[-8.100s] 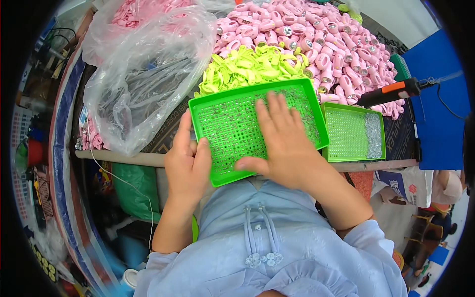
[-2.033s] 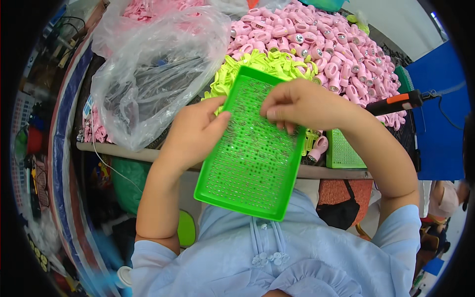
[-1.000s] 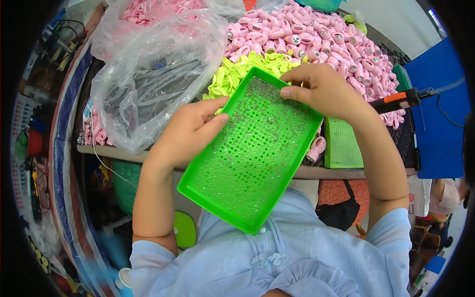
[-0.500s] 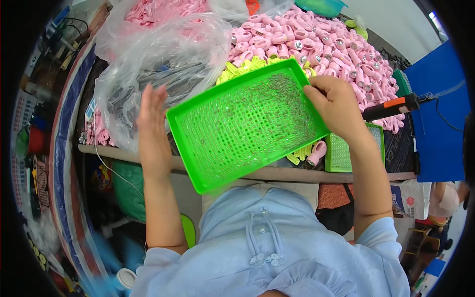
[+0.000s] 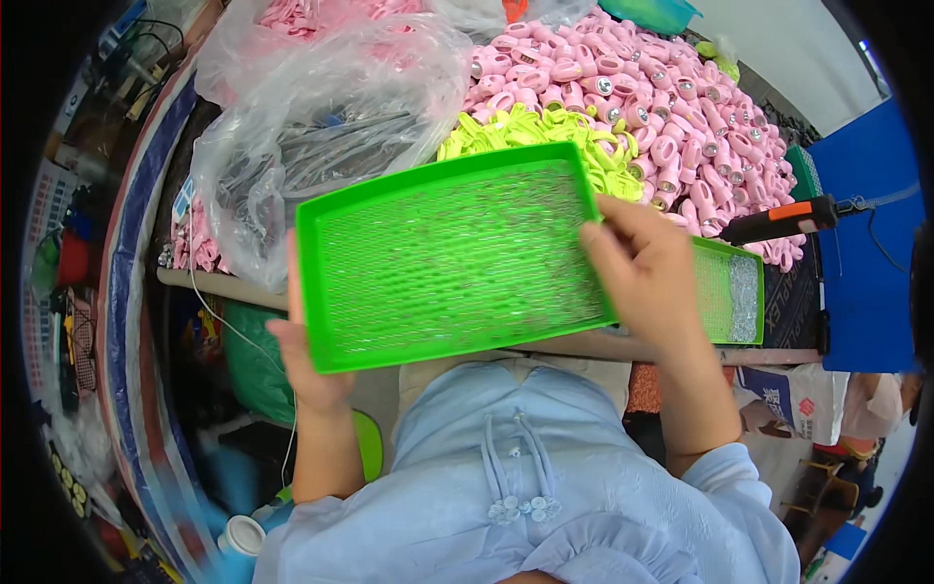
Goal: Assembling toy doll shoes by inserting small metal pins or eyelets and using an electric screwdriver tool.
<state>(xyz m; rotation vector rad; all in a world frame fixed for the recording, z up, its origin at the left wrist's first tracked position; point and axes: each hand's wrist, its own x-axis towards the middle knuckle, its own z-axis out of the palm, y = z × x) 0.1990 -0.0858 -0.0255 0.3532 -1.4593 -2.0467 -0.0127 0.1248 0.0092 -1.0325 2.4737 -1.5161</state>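
Observation:
A bright green perforated tray (image 5: pixel 448 355) is held tilted in front of me, with many small thin metal pieces, pin- or screw-like, spread over its holes; they are smeared by motion. My right hand (image 5: pixel 647 268) grips its right wall, thumb on the near side. At the left wall my left hand (image 5: pixel 321 375) lies against the tray with fingers stretched and apart, partly hidden behind it. Just beyond the tray lies a pile of yellow-green plastic strips (image 5: pixel 530 131).
A large heap of pink flashlight-like parts (image 5: pixel 671 107) covers the table's far right. Clear plastic bags (image 5: pixel 331 146) lie at far left. A second green tray (image 5: pixel 715 292) with silvery pieces sits right, below a hanging black-and-orange electric screwdriver (image 5: pixel 778 219). A blue panel (image 5: pixel 866 234) stands beyond.
The tray has shifted left and turned to lie more level. My left hand, apart from it before, now meets its left wall. My right hand has moved slightly down and left, keeping its grip.

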